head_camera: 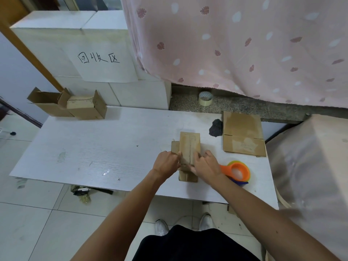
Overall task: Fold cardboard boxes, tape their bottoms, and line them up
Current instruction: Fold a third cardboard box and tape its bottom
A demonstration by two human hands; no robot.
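A small brown cardboard box (189, 146) stands on the white table (94, 147), its flaps folded over. My left hand (166, 163) grips its left side and my right hand (206, 165) grips its right side, fingers curled over the flaps. An orange tape dispenser (238, 171) lies just right of my right hand. A flat unfolded cardboard box (243, 134) lies at the table's right back. Two folded boxes (82, 106) (47, 102) stand side by side at the table's far left corner with flaps up.
A roll of clear tape (205, 98) sits on the stone ledge behind the table. A dark crumpled lump (216, 128) lies by the flat cardboard. White blocks with a paper sign (105, 61) stand at the back. A pink curtain (244, 44) hangs at the right.
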